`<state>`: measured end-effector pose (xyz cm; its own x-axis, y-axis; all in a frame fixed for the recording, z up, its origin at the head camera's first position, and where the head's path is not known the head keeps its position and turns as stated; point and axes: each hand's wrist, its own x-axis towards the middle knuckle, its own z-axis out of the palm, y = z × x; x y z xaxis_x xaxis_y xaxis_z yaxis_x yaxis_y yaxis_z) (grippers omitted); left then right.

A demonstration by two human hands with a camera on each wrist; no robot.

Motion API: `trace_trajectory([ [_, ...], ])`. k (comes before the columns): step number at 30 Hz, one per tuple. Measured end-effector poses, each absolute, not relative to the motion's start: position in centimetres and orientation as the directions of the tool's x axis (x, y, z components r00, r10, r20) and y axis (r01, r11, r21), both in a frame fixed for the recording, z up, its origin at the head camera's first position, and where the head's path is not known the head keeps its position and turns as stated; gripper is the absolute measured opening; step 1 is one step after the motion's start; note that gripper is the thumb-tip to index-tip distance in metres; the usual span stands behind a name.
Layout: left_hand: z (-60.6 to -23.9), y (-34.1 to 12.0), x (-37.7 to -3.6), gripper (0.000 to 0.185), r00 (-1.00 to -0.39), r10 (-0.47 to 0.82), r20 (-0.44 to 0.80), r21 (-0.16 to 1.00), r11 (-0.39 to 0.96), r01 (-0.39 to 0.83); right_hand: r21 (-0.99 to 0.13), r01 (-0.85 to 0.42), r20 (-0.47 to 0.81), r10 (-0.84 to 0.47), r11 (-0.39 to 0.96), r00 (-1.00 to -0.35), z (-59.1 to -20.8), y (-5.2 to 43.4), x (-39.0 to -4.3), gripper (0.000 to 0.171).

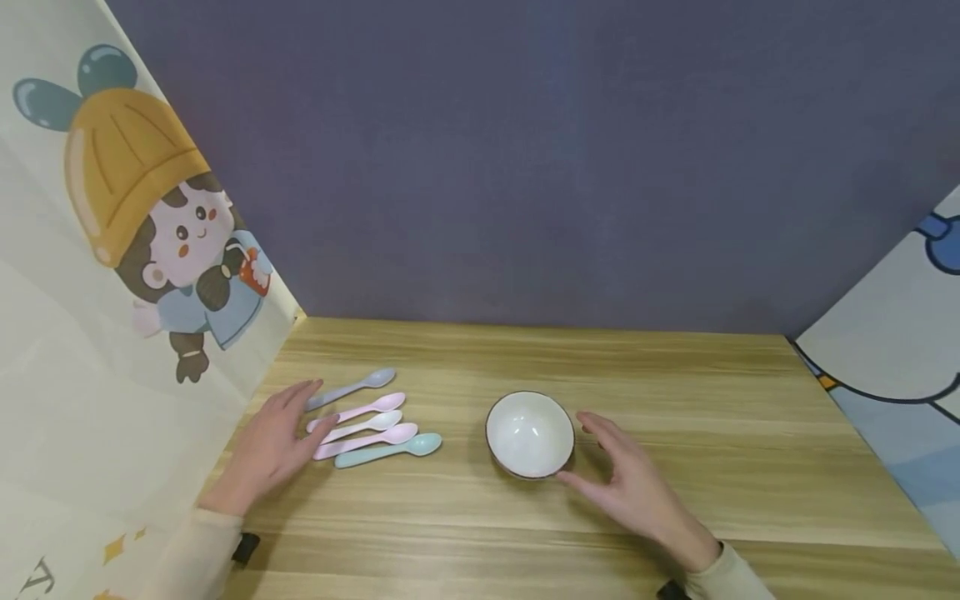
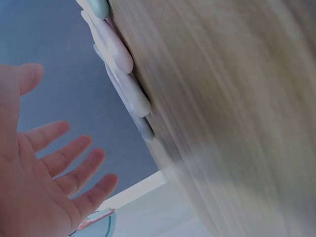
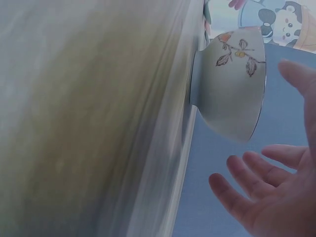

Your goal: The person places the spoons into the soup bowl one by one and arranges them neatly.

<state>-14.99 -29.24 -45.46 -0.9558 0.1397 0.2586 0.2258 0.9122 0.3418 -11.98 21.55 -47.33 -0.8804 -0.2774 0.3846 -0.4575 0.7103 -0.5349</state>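
Several small spoons lie side by side on the left of the table: a greyish-lilac spoon [image 1: 380, 378], a pink spoon [image 1: 390, 402], a white spoon [image 1: 386, 421], a second pink spoon [image 1: 400, 433] and a pale teal spoon [image 1: 425, 444]. My left hand [image 1: 272, 446] hovers at their handle ends with fingers spread, holding nothing; it hides some handle tips. A white bowl [image 1: 529, 435] with a dark rim stands upright mid-table. Beside its right side is my right hand [image 1: 633, 482], thumb and fingers apart. In the right wrist view, the bowl's outer wall [image 3: 232, 84] shows a leafy branch pattern.
The wooden table [image 1: 450, 533] ends at a dark blue-grey panel [image 1: 525, 167] behind. A pale cartoon-printed panel [image 1: 60, 333] borders the left, and another printed panel [image 1: 885, 333] stands on the right.
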Motion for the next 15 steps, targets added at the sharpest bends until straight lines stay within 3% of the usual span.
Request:
trace_trajectory([
  [15,-45.8,-30.4,-17.9,0.062,-0.965,0.148,0.216,0.324,0.922,0.214,-0.519,-0.484,0.389,-0.309,0.705,-0.868,-47.4,21.0,-12.1,0.078],
])
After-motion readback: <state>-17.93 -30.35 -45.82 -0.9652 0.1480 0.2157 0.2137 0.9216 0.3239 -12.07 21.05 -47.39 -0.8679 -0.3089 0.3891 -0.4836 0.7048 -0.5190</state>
